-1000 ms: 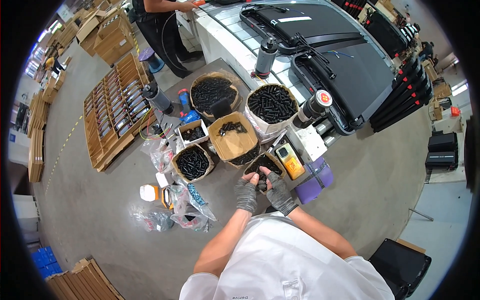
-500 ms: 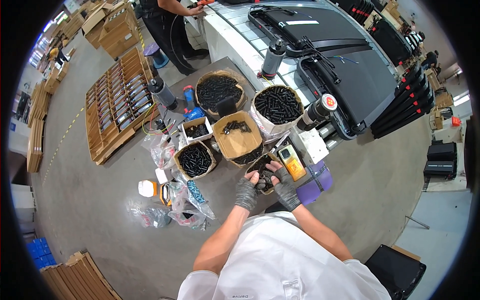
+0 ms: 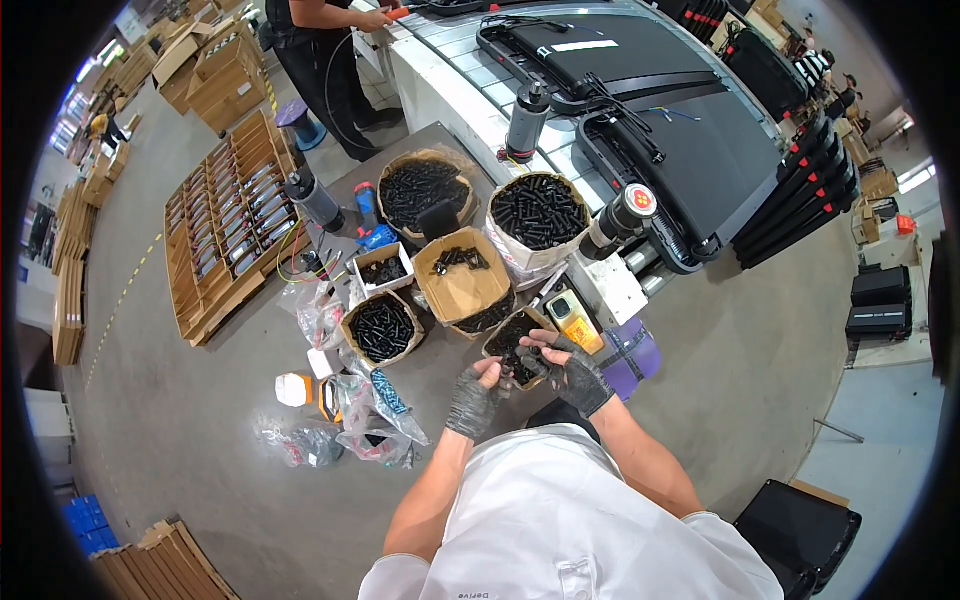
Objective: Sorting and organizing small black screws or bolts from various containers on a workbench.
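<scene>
Gloves (image 3: pixel 475 398): dark matt knit cloth
Boxes (image 3: pixel 462 283): brown matt cardboard
Screws (image 3: pixel 540 212): black metal
Bags (image 3: pixel 372 415): glossy clear plastic

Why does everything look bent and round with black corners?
Head view: a fisheye lens bows straight edges, like the conveyor, toward a black rim. Middle stays sharp: the gloved left hand and right hand at a small box of black parts. Bright glare top left.
</scene>
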`<state>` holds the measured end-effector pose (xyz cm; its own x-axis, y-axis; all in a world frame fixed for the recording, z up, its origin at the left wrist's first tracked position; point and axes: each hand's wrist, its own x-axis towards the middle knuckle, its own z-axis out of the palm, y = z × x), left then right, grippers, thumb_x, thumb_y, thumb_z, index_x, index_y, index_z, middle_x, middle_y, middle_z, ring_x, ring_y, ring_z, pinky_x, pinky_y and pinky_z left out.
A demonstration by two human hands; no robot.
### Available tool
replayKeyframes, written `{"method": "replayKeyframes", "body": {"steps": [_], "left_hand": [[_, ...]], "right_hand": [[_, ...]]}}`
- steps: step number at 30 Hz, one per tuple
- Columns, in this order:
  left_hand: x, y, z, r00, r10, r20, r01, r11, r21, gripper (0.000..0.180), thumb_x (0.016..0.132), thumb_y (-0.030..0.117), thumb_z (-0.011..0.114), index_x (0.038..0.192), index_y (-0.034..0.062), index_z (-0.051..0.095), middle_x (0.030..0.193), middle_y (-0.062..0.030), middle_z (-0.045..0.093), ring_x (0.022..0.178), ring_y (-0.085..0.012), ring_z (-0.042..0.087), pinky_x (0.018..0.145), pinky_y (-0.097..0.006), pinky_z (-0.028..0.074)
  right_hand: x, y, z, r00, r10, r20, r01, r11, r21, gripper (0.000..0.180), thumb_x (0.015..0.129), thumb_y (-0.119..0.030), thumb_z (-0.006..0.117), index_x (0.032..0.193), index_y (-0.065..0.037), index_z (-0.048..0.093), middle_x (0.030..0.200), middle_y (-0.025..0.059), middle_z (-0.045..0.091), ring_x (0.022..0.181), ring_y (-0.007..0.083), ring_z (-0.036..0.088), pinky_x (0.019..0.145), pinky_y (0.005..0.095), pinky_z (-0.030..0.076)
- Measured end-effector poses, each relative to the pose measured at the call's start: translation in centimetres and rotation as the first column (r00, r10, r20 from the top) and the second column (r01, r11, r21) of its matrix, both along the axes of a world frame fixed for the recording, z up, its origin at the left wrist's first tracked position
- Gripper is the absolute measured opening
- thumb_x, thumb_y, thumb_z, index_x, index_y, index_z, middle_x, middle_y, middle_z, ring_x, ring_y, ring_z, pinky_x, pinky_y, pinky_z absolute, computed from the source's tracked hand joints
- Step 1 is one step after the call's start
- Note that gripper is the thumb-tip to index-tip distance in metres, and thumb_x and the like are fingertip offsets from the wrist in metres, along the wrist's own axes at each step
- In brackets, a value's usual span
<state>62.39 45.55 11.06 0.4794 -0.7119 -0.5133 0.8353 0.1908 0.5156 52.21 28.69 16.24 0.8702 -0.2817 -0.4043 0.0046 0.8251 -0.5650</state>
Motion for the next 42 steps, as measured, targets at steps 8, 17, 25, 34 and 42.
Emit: {"method": "replayKeyframes", "body": {"steps": [8,17,25,34,42], "left_hand": [[0.0,-0.6,1.5,0.91,-0.193,0.367,0.095,0.959,0.268,0.025,0.086,0.019,0.066,0.103,0.0014,0.067,0.089,-0.0029,0.065,0.082,-0.0115,0.058,0.077,-0.027,0.046],[-0.3,-0.6,0.8,0.91,-0.211,0.356,0.13,0.963,0.238,0.027,0.086,0.021,0.067,0.103,0.0011,0.066,0.091,-0.0035,0.066,0.084,-0.0123,0.058,0.078,-0.027,0.047],[-0.2,-0.6,2.1,0.905,-0.234,0.354,0.144,0.954,0.263,0.028,0.087,0.022,0.066,0.104,-0.0014,0.066,0.09,-0.0046,0.066,0.082,-0.0117,0.059,0.074,-0.026,0.048],[0.5,-0.7,3.4,0.888,-0.29,0.356,0.197,0.941,0.276,0.029,0.087,0.022,0.067,0.103,-0.0021,0.066,0.087,-0.0047,0.066,0.077,-0.0117,0.059,0.071,-0.026,0.049],[0.8,-0.8,3.8,0.913,-0.21,0.35,0.133,0.964,0.23,0.022,0.086,0.017,0.067,0.098,-0.0021,0.067,0.08,-0.0049,0.065,0.066,-0.0117,0.061,0.06,-0.025,0.052]], "right_hand": [[0.2,0.5,0.8,0.993,0.028,-0.115,-0.059,0.96,-0.275,0.035,0.088,-0.002,0.053,0.123,0.002,0.05,0.119,0.0167,0.058,0.111,0.022,0.056,0.098,0.0308,0.045],[0.1,0.8,1.0,0.988,-0.021,-0.152,0.0,0.991,-0.135,0.03,0.087,-0.002,0.058,0.117,0.001,0.053,0.112,0.0143,0.061,0.104,0.0195,0.058,0.093,0.0287,0.047],[0.3,1.1,1.4,0.994,-0.013,-0.105,0.01,0.999,-0.033,0.033,0.086,-0.003,0.061,0.117,0.001,0.053,0.108,0.013,0.061,0.103,0.0205,0.058,0.094,0.03,0.047],[0.8,1.6,1.7,0.989,0.002,-0.148,-0.039,0.968,-0.246,0.029,0.085,-0.009,0.063,0.113,-0.001,0.057,0.106,0.0095,0.063,0.101,0.0169,0.058,0.089,0.0273,0.046],[1.2,1.4,2.4,0.926,0.005,-0.378,-0.314,0.566,-0.762,0.021,0.09,-0.016,0.059,0.104,-0.002,0.066,0.097,0.0031,0.065,0.093,0.0101,0.057,0.084,0.026,0.045]]}}
